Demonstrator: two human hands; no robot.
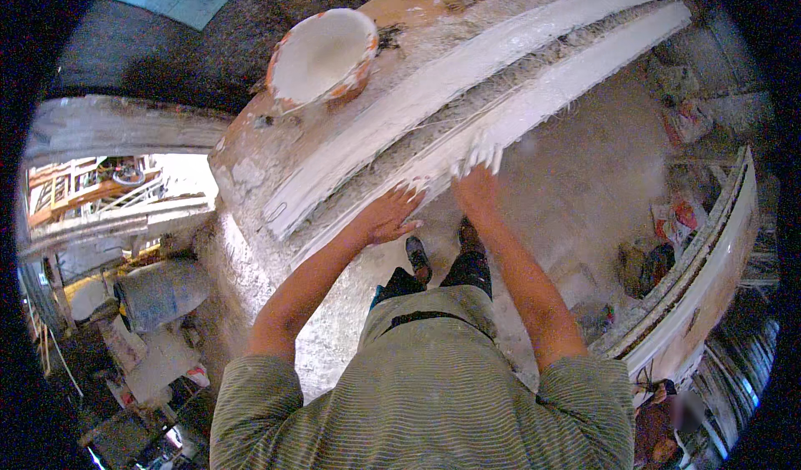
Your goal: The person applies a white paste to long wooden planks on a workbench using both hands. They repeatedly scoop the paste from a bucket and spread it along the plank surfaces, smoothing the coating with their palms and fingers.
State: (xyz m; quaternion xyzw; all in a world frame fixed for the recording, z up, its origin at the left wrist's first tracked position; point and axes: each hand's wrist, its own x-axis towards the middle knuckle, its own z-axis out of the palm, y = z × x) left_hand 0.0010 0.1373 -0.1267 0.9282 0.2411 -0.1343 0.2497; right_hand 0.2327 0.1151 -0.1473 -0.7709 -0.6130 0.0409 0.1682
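Two long white plaster strips, a nearer one [576,73] and a farther one [467,73], run diagonally over the work table, with a rough, grey-white groove between them. My left hand [389,213] lies on the near edge of the nearer strip, fingers stretched out and white at the tips. Just right of it, my right hand [479,178] reaches onto the same edge. Its fingers are extended and coated in wet white plaster. Neither hand grips anything. Beyond the strips, an orange-rimmed basin [327,51] of white plaster rests on the table.
The brown tabletop [242,149] is smeared with plaster. At right a curved white moulding [709,295] stands near bags and debris [647,265]. A blue-grey drum [164,293] lies at left. A person [659,428] is at lower right. Plaster dust covers the floor [584,178].
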